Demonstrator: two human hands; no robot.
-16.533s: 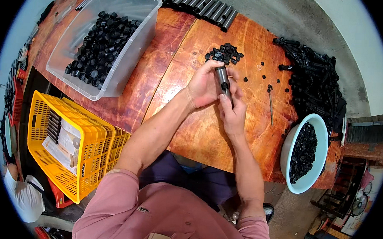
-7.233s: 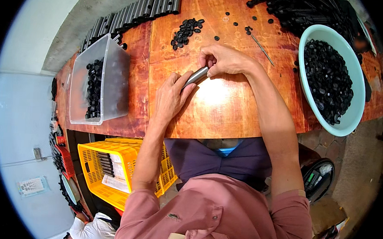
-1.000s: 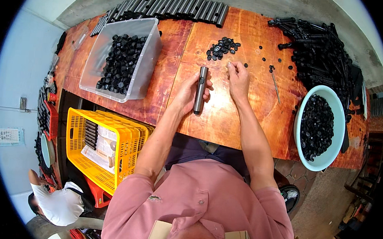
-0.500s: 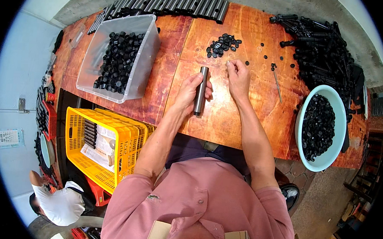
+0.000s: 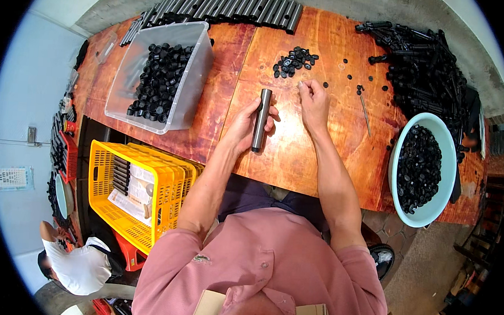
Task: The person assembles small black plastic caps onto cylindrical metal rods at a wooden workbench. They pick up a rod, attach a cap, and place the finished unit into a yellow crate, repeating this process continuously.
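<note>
My left hand (image 5: 246, 123) is wrapped round a shiny metal tube (image 5: 261, 121) with a dark lower end, held nearly upright in the picture over the table. To its right, my right hand (image 5: 313, 103) has its thumb and forefinger pressed together in a pinch. Whatever sits between those fingertips is too small to make out. Just beyond my right hand lies a loose pile of small black oval caps (image 5: 294, 63), and a single black cap (image 5: 325, 85) rests beside its fingers.
A clear plastic bin (image 5: 201, 69) of black caps stands left, with metal tubes (image 5: 237, 8) lined up behind. Yellow crates (image 5: 157, 209) sit below. At right are a pale blue basin (image 5: 452, 168), a thin rod (image 5: 366, 116) and heaped black parts (image 5: 422, 69). Another person (image 5: 84, 265) is lower left.
My left hand and the tube have shifted slightly left, and the tube leans a little more. My right hand keeps its pinch in almost the same place.
</note>
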